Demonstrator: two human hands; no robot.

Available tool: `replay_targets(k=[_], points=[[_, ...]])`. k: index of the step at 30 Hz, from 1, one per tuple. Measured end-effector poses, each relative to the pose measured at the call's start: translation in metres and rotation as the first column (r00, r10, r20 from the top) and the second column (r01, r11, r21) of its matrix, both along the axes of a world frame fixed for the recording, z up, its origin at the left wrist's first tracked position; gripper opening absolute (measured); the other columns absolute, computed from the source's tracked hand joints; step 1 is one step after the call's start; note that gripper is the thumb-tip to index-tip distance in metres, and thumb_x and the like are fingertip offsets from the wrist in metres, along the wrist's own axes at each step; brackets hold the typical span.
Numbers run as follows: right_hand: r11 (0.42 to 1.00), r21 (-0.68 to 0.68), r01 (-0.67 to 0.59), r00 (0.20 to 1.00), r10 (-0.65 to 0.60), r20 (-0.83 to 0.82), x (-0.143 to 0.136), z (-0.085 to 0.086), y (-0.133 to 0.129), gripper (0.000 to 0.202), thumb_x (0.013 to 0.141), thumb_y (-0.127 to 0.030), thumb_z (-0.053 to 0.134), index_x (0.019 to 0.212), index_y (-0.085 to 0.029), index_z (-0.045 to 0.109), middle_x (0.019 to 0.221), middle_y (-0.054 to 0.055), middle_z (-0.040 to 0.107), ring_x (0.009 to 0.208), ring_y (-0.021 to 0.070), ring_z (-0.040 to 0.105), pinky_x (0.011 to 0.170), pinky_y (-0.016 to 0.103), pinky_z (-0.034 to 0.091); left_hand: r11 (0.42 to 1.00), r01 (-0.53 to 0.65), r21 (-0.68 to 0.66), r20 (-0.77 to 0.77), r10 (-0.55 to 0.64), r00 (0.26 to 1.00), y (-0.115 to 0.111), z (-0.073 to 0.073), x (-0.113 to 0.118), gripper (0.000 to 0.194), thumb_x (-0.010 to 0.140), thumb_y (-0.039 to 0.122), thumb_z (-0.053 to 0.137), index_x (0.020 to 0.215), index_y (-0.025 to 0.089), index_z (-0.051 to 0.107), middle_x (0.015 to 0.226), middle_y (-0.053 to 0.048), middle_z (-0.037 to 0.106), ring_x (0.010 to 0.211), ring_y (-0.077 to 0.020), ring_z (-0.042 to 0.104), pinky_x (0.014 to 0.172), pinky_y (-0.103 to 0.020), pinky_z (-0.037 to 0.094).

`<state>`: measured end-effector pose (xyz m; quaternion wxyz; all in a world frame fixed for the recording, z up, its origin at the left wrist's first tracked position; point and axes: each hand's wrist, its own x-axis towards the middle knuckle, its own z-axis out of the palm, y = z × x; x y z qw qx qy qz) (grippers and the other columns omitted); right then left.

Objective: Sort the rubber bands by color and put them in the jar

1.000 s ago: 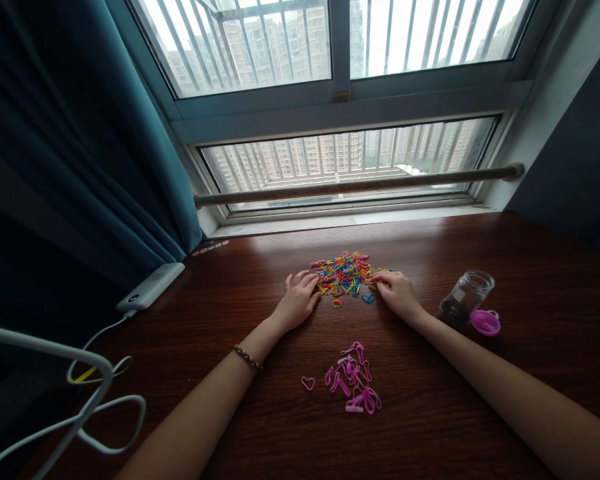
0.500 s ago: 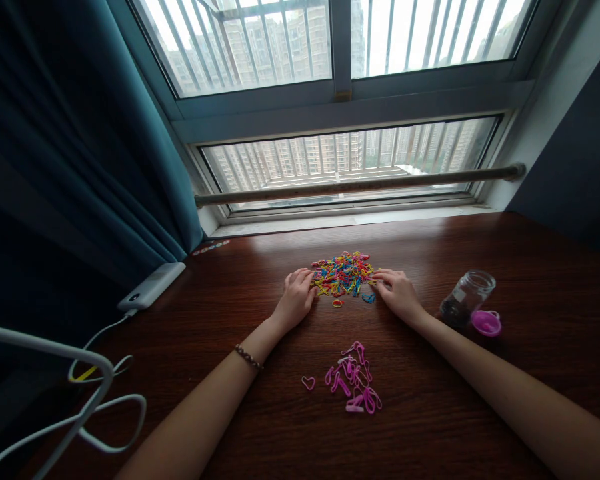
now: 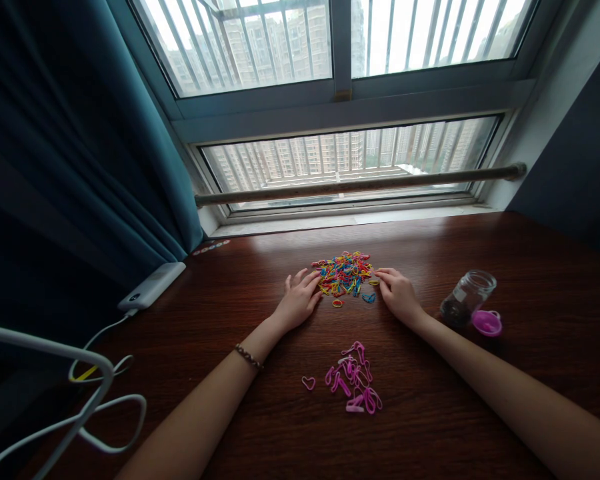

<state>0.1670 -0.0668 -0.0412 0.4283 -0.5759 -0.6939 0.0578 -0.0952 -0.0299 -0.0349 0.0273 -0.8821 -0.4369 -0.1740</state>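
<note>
A heap of small plastic clips [image 3: 344, 273], looped and coloured red, yellow, blue and pink, lies on the brown wooden table. At its left edge rests my left hand [image 3: 299, 299], fingers spread and fingertips touching the outer clips. My right hand [image 3: 398, 295] is at the heap's right side with its fingers drawn together; whatever they pinch is too small to make out. Just by those fingertips lies a yellow loop [image 3: 374, 283]. Blue clips [image 3: 369, 298] and an orange-yellow loop [image 3: 337, 303] sit in front of the heap. Nearer me is a group of pink clips [image 3: 355, 377].
Off to the right, a glass jar [image 3: 467, 297] with dark contents leans beside a pink cup-shaped piece [image 3: 487, 323]. One pink heart-shaped clip [image 3: 309, 383] lies apart. At left are a white power bank [image 3: 153, 288], white cables [image 3: 113, 400] and a blue curtain [image 3: 145, 167].
My right hand has drawn slightly right from the heap and its fingers have closed up, leaving the yellow loop apart. My left hand has shifted slightly right, its fingers spreading over the heap's edge.
</note>
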Motion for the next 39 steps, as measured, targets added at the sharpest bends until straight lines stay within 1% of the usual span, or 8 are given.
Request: replay_targets(k=[8, 18, 23, 26, 31, 33, 35, 39], points=[[0.996, 0.077, 0.049, 0.995, -0.042, -0.093, -0.002, 0.006, -0.003, 0.030, 0.077, -0.015, 0.040, 0.093, -0.016, 0.066, 0.097, 0.009, 0.062, 0.089, 0.0198, 0.057, 0.083, 0.033, 0.044, 1.000, 0.016, 0.006, 0.062, -0.016, 0.998, -0.001, 0.002, 0.001, 0.039, 0.084, 0.026, 0.042, 0.122, 0.021, 0.043, 0.127, -0.010, 0.046, 0.122, -0.0254, 0.032, 0.100, -0.054, 0.019], [0.998, -0.018, 0.055, 0.927, -0.058, -0.370, -0.002, 0.015, -0.007, 0.019, 0.072, -0.032, 0.057, 0.077, -0.017, 0.067, 0.079, 0.006, 0.067, 0.071, 0.0193, 0.061, 0.068, 0.032, 0.048, 1.000, 0.013, -0.020, 0.563, 0.000, 0.826, 0.004, 0.007, -0.004, 0.018, 0.080, 0.022, 0.048, 0.093, 0.017, 0.059, 0.097, -0.008, 0.060, 0.092, -0.0184, 0.057, 0.085, -0.033, 0.045], [0.965, -0.134, -0.224, 0.736, 0.077, -0.672, -0.007, 0.018, -0.009, 0.025, 0.065, -0.034, 0.065, 0.082, -0.016, 0.066, 0.079, 0.007, 0.068, 0.072, 0.0184, 0.062, 0.069, 0.031, 0.048, 0.986, -0.044, -0.159, 0.697, 0.144, 0.702, 0.008, 0.003, -0.007, 0.015, 0.076, 0.029, 0.054, 0.080, 0.015, 0.058, 0.081, -0.005, 0.063, 0.075, -0.0155, 0.060, 0.070, -0.028, 0.050], [0.835, -0.194, -0.516, 0.620, 0.208, -0.756, -0.014, 0.026, -0.016, 0.028, 0.062, -0.034, 0.068, 0.082, -0.015, 0.066, 0.076, 0.006, 0.068, 0.066, 0.0152, 0.061, 0.063, 0.027, 0.048, 0.979, -0.079, -0.186, 0.710, 0.189, 0.679, 0.009, 0.003, -0.008, 0.017, 0.076, 0.032, 0.054, 0.078, 0.016, 0.058, 0.076, -0.003, 0.063, 0.071, -0.0144, 0.060, 0.066, -0.026, 0.049], [0.342, -0.348, -0.873, 0.486, 0.550, -0.679, -0.025, 0.043, -0.033, 0.024, 0.061, -0.033, 0.069, 0.073, -0.013, 0.070, 0.077, 0.007, 0.068, 0.069, 0.0154, 0.061, 0.064, 0.026, 0.047, 0.976, -0.116, -0.184, 0.702, 0.213, 0.680, 0.007, 0.006, -0.006, 0.018, 0.076, 0.033, 0.054, 0.078, 0.016, 0.059, 0.072, -0.002, 0.062, 0.067, -0.0135, 0.059, 0.063, -0.025, 0.048], [0.286, -0.349, -0.892, 0.450, 0.616, -0.647, -0.027, 0.045, -0.035, 0.023, 0.061, -0.033, 0.069, 0.073, -0.014, 0.070, 0.083, 0.007, 0.068, 0.074, 0.0159, 0.061, 0.066, 0.025, 0.048, 0.977, -0.106, -0.184, 0.702, 0.206, 0.681, 0.006, 0.007, -0.006, 0.017, 0.076, 0.032, 0.054, 0.078, 0.017, 0.059, 0.073, -0.002, 0.063, 0.068, -0.0136, 0.059, 0.064, -0.025, 0.048], [0.362, -0.333, -0.871, 0.490, 0.590, -0.642, -0.026, 0.042, -0.032, 0.023, 0.062, -0.034, 0.069, 0.073, -0.014, 0.071, 0.086, 0.007, 0.067, 0.071, 0.0148, 0.060, 0.063, 0.024, 0.047, 0.980, -0.082, -0.183, 0.703, 0.189, 0.686, 0.005, 0.009, -0.005, 0.016, 0.076, 0.031, 0.054, 0.078, 0.017, 0.059, 0.075, -0.002, 0.063, 0.069, -0.0138, 0.059, 0.065, -0.025, 0.048], [0.697, -0.284, -0.658, 0.672, 0.375, -0.638, -0.017, 0.027, -0.018, 0.024, 0.066, -0.036, 0.065, 0.075, -0.014, 0.070, 0.078, 0.006, 0.067, 0.059, 0.0109, 0.055, 0.054, 0.022, 0.044, 0.985, -0.019, -0.171, 0.673, 0.131, 0.728, 0.001, 0.012, -0.003, 0.015, 0.076, 0.028, 0.054, 0.080, 0.016, 0.061, 0.077, -0.003, 0.064, 0.068, -0.0136, 0.059, 0.065, -0.025, 0.048]])
